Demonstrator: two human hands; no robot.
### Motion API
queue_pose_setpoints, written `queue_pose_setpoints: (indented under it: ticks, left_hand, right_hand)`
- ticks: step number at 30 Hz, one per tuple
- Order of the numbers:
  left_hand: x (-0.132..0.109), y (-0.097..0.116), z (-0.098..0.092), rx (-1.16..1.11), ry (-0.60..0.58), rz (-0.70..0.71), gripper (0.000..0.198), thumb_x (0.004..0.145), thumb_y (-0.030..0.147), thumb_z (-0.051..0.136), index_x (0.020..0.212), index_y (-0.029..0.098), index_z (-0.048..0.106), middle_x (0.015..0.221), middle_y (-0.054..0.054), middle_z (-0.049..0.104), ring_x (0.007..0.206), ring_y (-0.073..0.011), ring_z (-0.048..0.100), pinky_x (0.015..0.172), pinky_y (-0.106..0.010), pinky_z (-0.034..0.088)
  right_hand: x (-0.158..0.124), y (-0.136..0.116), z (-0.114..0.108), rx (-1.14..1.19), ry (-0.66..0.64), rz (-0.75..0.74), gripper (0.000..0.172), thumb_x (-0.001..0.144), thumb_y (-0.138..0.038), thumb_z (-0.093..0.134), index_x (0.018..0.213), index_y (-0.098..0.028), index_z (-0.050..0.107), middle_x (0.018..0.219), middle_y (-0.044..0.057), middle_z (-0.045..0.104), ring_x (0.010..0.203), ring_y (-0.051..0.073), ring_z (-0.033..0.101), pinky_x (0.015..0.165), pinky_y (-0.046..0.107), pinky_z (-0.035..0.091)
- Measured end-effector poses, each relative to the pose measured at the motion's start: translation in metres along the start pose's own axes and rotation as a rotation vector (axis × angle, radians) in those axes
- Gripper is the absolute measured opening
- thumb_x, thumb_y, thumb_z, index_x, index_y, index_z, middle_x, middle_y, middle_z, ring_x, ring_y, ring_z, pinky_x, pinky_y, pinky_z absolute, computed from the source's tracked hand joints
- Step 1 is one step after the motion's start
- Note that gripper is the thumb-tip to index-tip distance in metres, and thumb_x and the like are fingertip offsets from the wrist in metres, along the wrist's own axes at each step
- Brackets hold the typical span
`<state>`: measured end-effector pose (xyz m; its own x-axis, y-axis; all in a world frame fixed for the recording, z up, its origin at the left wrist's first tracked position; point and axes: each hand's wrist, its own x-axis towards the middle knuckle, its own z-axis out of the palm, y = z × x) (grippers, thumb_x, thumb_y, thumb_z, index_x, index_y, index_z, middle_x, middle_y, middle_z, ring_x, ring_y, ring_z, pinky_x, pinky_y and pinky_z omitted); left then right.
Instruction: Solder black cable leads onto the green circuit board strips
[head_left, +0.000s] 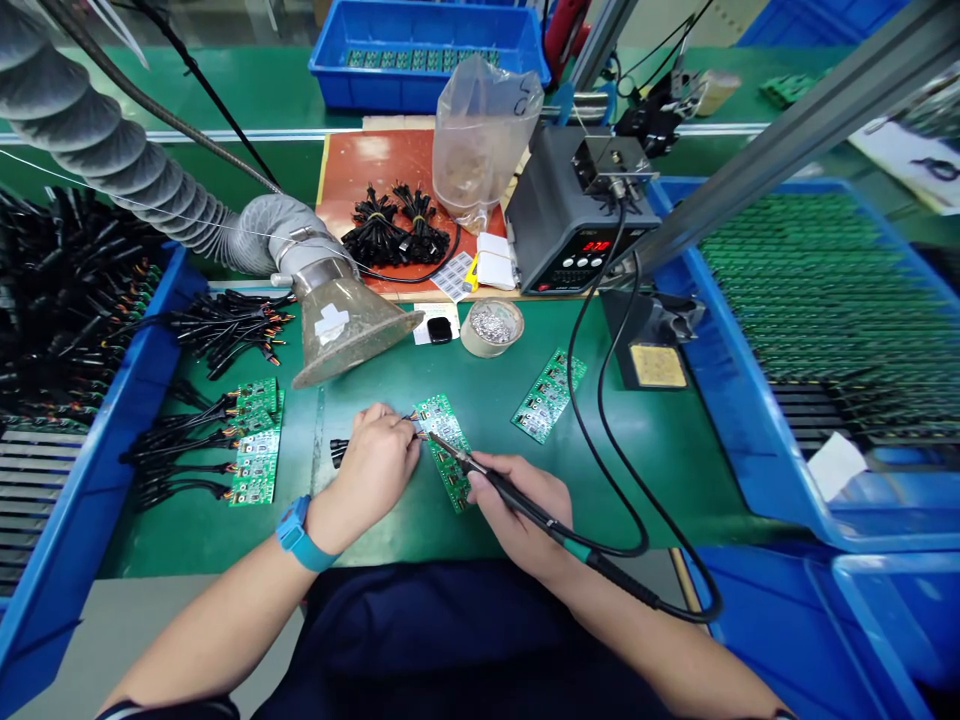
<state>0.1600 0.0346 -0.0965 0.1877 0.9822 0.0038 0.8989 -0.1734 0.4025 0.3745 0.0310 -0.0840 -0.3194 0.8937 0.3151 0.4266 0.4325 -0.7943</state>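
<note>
A green circuit board (pixel 452 480) lies on the mat between my hands. My right hand (pixel 525 505) is closed around a soldering iron (pixel 525 503), whose tip touches or hovers at the board's upper left edge. With bent fingers, my left hand (pixel 379 450) pinches a black cable (pixel 339 453); its thin wire ends reach that same edge, close to the iron's tip. Part of the cable is hidden beneath the hand. To the right lies another circuit board (pixel 549 396). Boards with cables attached (pixel 256 450) are stacked on the left.
A fume extractor hood (pixel 345 325) hangs above the left hand. Behind stand a solder tin (pixel 491 327) and a soldering station (pixel 581 230). The iron's cord (pixel 637 450) loops at right, near the iron stand (pixel 651 350). Blue bins (pixel 720 400) flank the mat.
</note>
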Motion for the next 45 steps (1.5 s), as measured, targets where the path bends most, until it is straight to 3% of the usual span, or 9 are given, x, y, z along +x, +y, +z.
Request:
queue_pose_setpoints:
  ticks: [13,33,45]
  left_hand:
    - [-0.001,0.002,-0.001,0.023,-0.008,-0.023,0.012,0.096,0.019,0.064,0.088,0.015,0.072,0.084,-0.009,0.069,0.093,-0.0289,0.057,0.083,-0.042,0.045]
    - [-0.005,0.005,0.005,0.034,0.014,-0.05,0.01,0.095,0.016,0.062,0.085,0.016,0.064,0.079,-0.009,0.067,0.092,-0.0291,0.056,0.084,-0.043,0.046]
    - [-0.004,0.003,0.005,0.014,0.005,-0.038,0.006,0.093,0.016,0.063,0.087,0.015,0.065,0.081,-0.009,0.066,0.095,-0.0295,0.056,0.087,-0.043,0.047]
  right_hand:
    - [-0.003,0.005,0.005,0.027,-0.052,0.019,0.011,0.101,-0.027,0.063,0.11,-0.022,0.066,0.076,0.0,0.077,0.061,0.016,0.074,0.064,0.027,0.061]
    - [0.0,0.001,0.006,0.033,-0.081,-0.094,0.013,0.102,-0.024,0.062,0.115,-0.021,0.064,0.079,0.001,0.076,0.064,0.015,0.073,0.068,0.026,0.063]
    - [-0.003,-0.004,-0.006,-0.057,-0.036,-0.093,0.014,0.102,-0.025,0.061,0.115,-0.021,0.065,0.08,0.003,0.077,0.067,0.018,0.076,0.07,0.029,0.065]
